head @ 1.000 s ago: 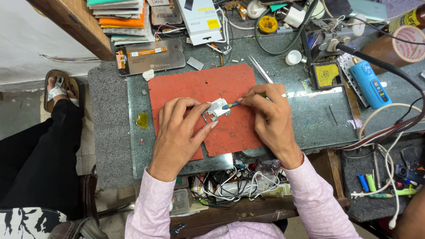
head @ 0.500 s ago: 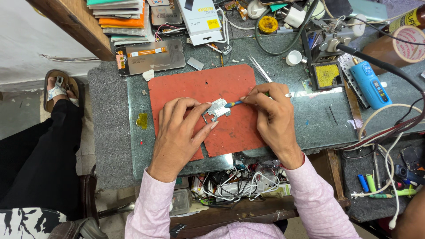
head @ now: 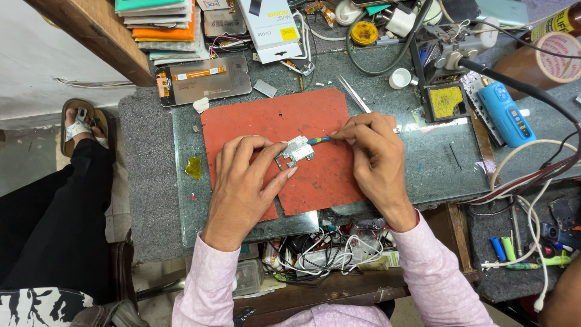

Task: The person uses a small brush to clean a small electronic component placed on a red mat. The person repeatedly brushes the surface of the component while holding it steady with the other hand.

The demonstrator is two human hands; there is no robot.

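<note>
My left hand (head: pixel 245 181) pins a small silver circuit board (head: pixel 296 150) against the red work mat (head: pixel 266 124), thumb and fingers pinching its left side. My right hand (head: pixel 375 160) holds a thin blue-handled screwdriver (head: pixel 319 140), whose tip touches the board's right edge. Both wrists wear pink sleeves. The mat lies on a glass-topped bench (head: pixel 436 163).
Metal tweezers (head: pixel 353 92) lie just beyond the mat. A phone screen panel (head: pixel 203 79), stacked books (head: pixel 154 27) and a white box (head: pixel 269 24) sit at the back. A yellow sponge tray (head: pixel 445 102), blue tool (head: pixel 504 112), tape roll (head: pixel 560 57) and cables (head: pixel 532 175) crowd the right. Another person's leg (head: pixel 54 212) is at left.
</note>
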